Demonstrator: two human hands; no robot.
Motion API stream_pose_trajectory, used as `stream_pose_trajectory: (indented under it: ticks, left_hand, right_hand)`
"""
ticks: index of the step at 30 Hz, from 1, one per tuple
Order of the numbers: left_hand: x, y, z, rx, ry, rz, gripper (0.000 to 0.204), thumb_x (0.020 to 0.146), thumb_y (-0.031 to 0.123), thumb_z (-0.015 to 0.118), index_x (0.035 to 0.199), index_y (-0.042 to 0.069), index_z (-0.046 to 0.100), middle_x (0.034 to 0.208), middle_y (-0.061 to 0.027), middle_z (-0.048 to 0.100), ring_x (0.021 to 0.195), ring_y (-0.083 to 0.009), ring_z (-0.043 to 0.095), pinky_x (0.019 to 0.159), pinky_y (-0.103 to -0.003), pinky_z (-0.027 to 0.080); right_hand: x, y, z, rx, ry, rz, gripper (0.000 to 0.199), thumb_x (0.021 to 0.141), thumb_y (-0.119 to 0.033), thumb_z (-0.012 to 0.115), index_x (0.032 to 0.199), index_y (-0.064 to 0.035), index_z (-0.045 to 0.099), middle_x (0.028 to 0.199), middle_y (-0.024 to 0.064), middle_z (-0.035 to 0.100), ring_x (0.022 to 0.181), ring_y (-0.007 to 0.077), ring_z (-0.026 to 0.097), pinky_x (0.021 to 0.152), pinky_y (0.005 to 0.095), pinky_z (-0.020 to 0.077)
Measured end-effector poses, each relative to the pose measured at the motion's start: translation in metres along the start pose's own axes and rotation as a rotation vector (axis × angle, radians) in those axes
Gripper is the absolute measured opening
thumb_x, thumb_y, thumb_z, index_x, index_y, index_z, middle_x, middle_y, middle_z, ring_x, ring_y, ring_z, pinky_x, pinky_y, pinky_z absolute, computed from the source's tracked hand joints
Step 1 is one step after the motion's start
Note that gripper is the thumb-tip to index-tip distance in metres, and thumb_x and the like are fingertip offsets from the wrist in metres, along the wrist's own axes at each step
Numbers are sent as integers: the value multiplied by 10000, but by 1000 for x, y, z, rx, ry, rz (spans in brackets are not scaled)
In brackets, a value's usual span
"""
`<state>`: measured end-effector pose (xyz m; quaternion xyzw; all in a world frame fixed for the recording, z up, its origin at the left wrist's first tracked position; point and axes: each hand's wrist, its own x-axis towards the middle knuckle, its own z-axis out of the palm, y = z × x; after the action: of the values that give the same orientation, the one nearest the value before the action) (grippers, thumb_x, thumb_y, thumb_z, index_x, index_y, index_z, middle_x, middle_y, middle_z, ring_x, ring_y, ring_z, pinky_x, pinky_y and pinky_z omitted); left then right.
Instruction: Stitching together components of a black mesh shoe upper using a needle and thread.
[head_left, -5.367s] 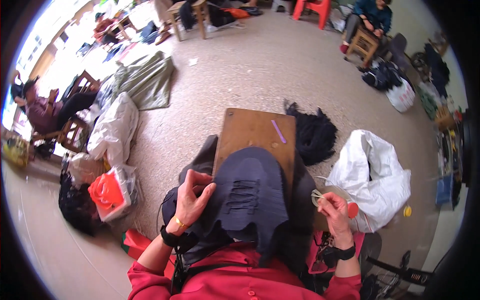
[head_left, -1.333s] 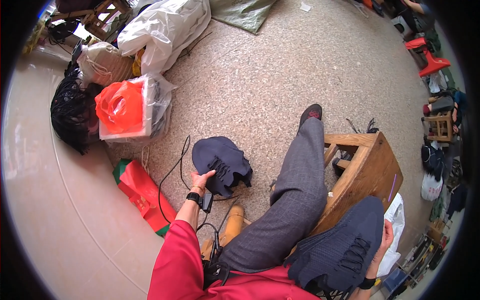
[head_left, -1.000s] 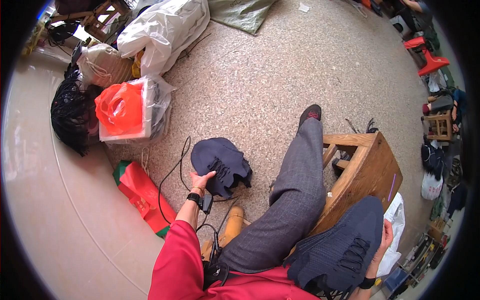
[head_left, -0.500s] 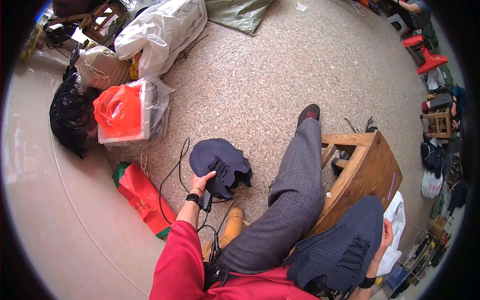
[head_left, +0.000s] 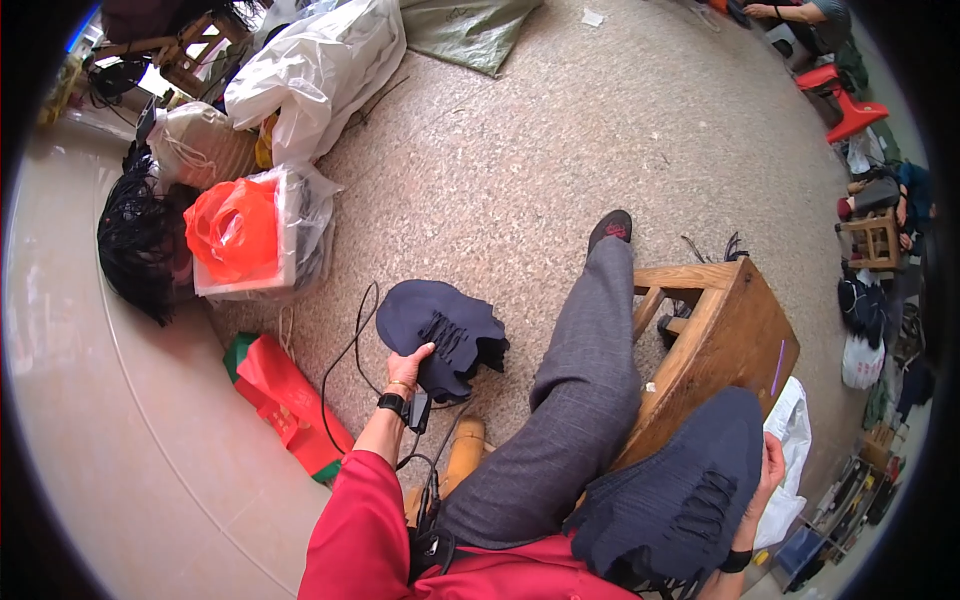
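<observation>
A dark navy knitted-fabric piece with a rounded end (head_left: pixel 420 310) is held by the left hand (head_left: pixel 406 368) above the speckled stone floor (head_left: pixel 470 190), to the left of a leg in grey woven trousers (head_left: pixel 590 370). Its long axis is slanted: the smooth, rounded end is pointed to the upper left, and the ragged, notched end is turned to the lower right. Black laces (head_left: pixel 445 335) are strung in short rows across its middle. The left thumb is laid over the near edge, and the piece is pinched against fingers that are hidden beneath it. A larger dark navy ribbed-knit stack (head_left: pixel 660 490), its layered edges shown along the left, is set over the lap beside a brown wooden stool (head_left: pixel 715 345); its blunt tip is pointed to the upper right, its uneven end to the lower left. Its right edge is touched by the right hand (head_left: pixel 768 475), whose digits are partly hidden, so how far they are closed cannot be told. A thin purple strip (head_left: pixel 779 367) is laid on the flat stool top, and a crinkled white plastic bag (head_left: pixel 787 480) is seen behind the right hand.
</observation>
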<state>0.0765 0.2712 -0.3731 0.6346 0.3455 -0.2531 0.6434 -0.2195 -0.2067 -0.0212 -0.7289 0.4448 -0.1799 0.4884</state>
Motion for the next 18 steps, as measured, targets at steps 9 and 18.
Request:
stream_pose_trajectory:
  ticks: [9,18]
  left_hand:
    - [-27,77,45,43,-211,219,563,731,134,894,1217,-2,644,1145,-88,712,974,-204,691,902,-335,552]
    - [-118,216,112,-67,-425,616,483,742,57,883,1164,9,655,1085,-64,725,935,-157,690,868,-301,556]
  right_hand:
    - [-3,-22,-3,158,39,54,223,1025,-154,579,1175,1,638,717,-60,519,621,13,451,573,175,378]
    - [2,-42,-22,735,14,39,269,1051,-237,566,1197,-16,615,770,-10,527,656,68,496,620,238,464]
